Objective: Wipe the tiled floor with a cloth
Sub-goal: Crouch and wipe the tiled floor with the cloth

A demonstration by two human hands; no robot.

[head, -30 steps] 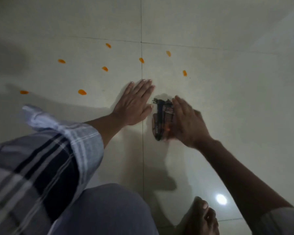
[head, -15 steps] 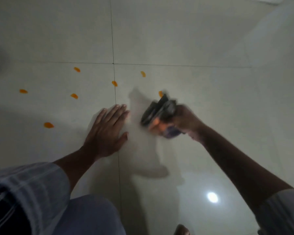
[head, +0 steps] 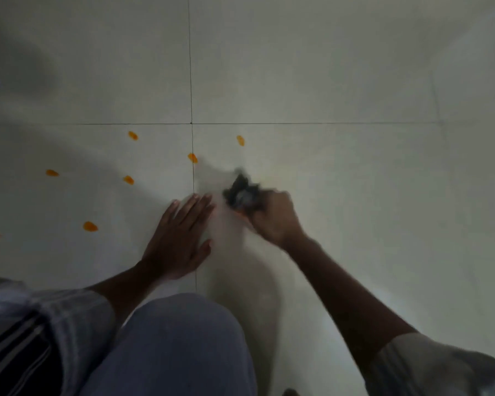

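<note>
A dark bunched cloth [head: 242,192], blurred by motion, is gripped in my right hand [head: 273,218] on the pale tiled floor [head: 340,172], just right of the tile joint. My left hand [head: 180,238] lies flat on the floor with fingers straight, beside the cloth and a little nearer to me. Several orange spots dot the floor: one [head: 192,158] on the joint just beyond the cloth, another [head: 240,140] farther off, and others [head: 90,226] out to the left.
My bent knee in grey trousers [head: 177,347] fills the bottom centre. A checked sleeve [head: 26,324] shows at the bottom left. Tile joints cross at a point [head: 191,123] ahead. Bare tiles stretch away on the right.
My right hand has gathered the cloth from flat under the palm into a bunch and swept it forward. The orange spot nearest the cloth is gone. My left hand stays planted.
</note>
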